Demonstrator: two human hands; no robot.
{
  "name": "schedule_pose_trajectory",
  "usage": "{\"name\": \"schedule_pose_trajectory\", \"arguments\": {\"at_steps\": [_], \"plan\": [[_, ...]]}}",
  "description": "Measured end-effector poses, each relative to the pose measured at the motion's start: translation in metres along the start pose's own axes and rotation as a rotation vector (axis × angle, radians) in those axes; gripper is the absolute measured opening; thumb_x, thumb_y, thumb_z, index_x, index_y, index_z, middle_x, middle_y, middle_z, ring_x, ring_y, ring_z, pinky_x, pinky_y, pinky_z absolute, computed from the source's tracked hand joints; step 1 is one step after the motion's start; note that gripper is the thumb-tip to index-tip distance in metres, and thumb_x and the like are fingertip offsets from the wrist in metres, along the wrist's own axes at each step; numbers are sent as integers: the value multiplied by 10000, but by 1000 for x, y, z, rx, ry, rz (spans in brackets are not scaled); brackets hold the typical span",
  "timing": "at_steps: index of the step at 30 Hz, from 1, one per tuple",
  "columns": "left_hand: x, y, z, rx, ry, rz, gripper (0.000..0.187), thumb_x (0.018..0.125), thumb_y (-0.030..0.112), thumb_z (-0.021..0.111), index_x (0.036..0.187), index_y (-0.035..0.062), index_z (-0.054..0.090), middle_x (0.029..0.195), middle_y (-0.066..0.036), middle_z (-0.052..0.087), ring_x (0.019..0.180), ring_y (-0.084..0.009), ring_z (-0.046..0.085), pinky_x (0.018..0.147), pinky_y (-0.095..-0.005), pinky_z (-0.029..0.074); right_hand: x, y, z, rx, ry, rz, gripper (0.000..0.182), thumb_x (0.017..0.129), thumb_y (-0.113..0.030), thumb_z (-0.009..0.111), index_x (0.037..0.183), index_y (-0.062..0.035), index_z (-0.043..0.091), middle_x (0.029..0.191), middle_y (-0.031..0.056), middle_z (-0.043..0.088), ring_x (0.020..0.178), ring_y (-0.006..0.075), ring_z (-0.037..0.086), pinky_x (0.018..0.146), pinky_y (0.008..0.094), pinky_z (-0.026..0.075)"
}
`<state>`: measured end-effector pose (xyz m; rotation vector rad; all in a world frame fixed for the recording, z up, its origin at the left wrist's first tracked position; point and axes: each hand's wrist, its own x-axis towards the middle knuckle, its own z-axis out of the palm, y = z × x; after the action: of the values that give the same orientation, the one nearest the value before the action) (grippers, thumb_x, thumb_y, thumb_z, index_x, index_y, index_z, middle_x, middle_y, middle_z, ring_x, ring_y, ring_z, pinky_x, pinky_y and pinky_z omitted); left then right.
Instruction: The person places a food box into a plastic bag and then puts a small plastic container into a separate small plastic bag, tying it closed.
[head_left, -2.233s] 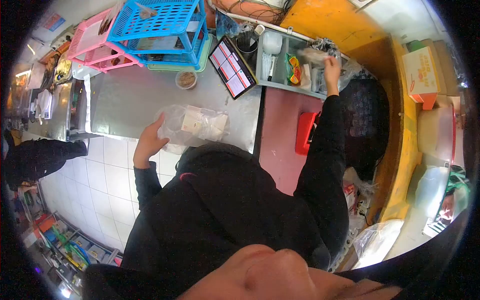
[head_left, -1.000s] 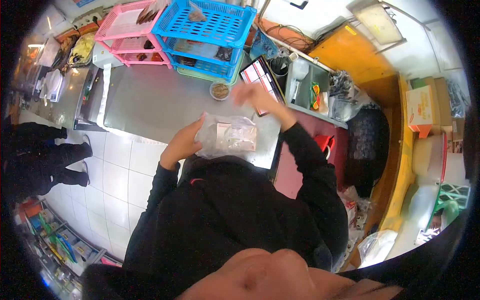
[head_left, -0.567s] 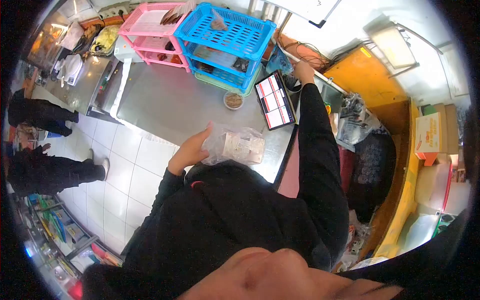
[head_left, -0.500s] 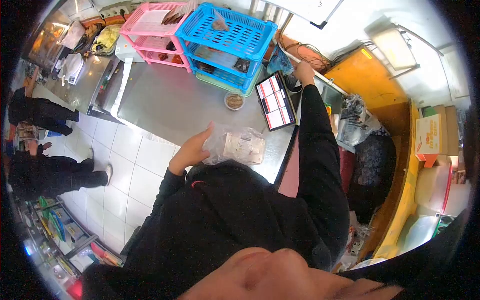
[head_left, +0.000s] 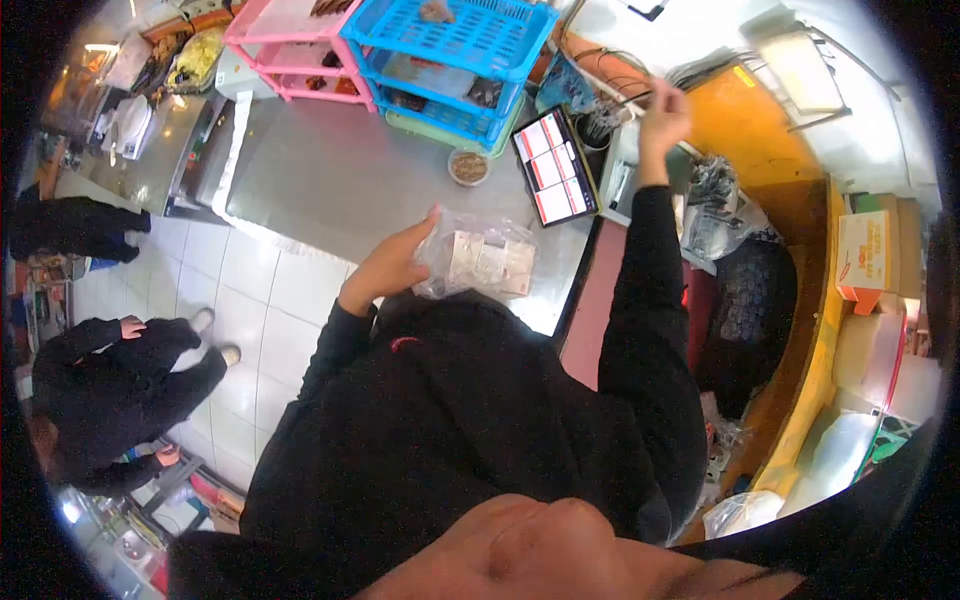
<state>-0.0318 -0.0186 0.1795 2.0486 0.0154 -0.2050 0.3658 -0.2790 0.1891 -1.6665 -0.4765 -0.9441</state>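
My left hand (head_left: 392, 266) holds the left edge of a clear plastic bag (head_left: 437, 262) with white boxes (head_left: 490, 260) in it, at the front edge of the steel counter (head_left: 310, 170). Raised at the right, beyond the tablet (head_left: 557, 170), is my right hand (head_left: 664, 122), its fingers bunched; what they hold, if anything, I cannot make out. Behind the bag a small round tub (head_left: 468, 167) with brown contents stands on the counter. A dark cup (head_left: 594, 130) is beside the tablet.
Blue tiered racks (head_left: 450, 40) and a pink rack (head_left: 285, 55) stand at the back of the counter. At the right are an orange panel (head_left: 740, 130) and a cardboard box (head_left: 868, 250). Two other people in black, one (head_left: 130, 390) nearer, stand at the left.
My right hand has moved up and to the right, away from the cup beside the tablet. My left hand stays at the bag. The nearer person at the left has changed position.
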Motion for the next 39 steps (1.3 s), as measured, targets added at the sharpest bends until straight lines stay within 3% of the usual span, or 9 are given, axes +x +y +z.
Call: {"name": "schedule_pose_trajectory", "arguments": {"at_steps": [6,10,14,17,22,25,28,32,39], "plan": [[0,3,-7,-71,-45,5,923,637,13,615,1435,67,155,1456,-188,246,1332,-280,290,1046,-303,285,-70,-240,-39,759,-237,137,93,828,-33,620,871,-4,543,806,126,629,641,193,609,631,302,509],[3,0,-14,-138,-104,-42,950,627,-2,609,1440,68,122,1485,-172,172,1364,-261,213,1069,-298,242,-187,-236,-15,405,-1081,402,151,733,-29,671,875,-20,621,829,81,647,706,197,643,622,305,513],[6,-4,-15,-103,-124,73,957,615,-14,590,1439,51,108,1486,-178,162,1370,-260,192,1082,-302,218,-308,-178,-4,-191,-1667,-157,271,762,-295,649,892,-58,635,833,89,648,726,302,639,631,383,514],[5,-8,-4,-115,-148,104,940,621,-9,571,1435,33,102,1492,-176,133,1376,-255,169,1090,-303,197,-346,-168,-19,-514,-2016,59,366,753,-364,645,994,-89,625,830,99,645,861,296,628,784,409,490],[-5,-10,-14,-51,-65,112,840,665,7,534,1430,91,198,1409,-195,320,1303,-316,325,1050,-323,291,-272,-175,-63,-465,-1458,-417,551,758,-571,554,880,-47,672,764,183,623,1006,272,566,1031,480,274],[-15,-16,-51,405,-47,20,527,725,18,513,1201,238,560,900,-116,547,820,-309,531,740,-390,432,-173,-188,-79,-840,-1889,-226,613,750,-610,523,824,-19,667,802,146,616,892,282,567,954,432,337],[-7,39,-83,325,-207,108,433,713,-14,515,1101,151,614,897,-93,564,851,-259,560,754,-344,439,-103,-230,-96,-529,-1921,-152,440,758,-463,599,805,-27,632,792,110,590,881,267,542,803,384,395],[0,68,-62,-494,-163,267,642,756,-31,543,1353,125,368,1135,-78,555,765,-134,509,694,-277,420,-67,-284,-107,-417,-1699,-277,220,739,-268,615,805,-60,582,753,80,551,815,247,538,714,361,394],[21,82,-49,-512,-322,27,925,748,-6,608,1462,138,38,1222,-91,532,740,-84,469,634,-197,424,-98,-287,-106,-278,-1476,-139,182,656,-90,604,833,-93,562,752,38,499,777,218,515,687,344,386]]}}
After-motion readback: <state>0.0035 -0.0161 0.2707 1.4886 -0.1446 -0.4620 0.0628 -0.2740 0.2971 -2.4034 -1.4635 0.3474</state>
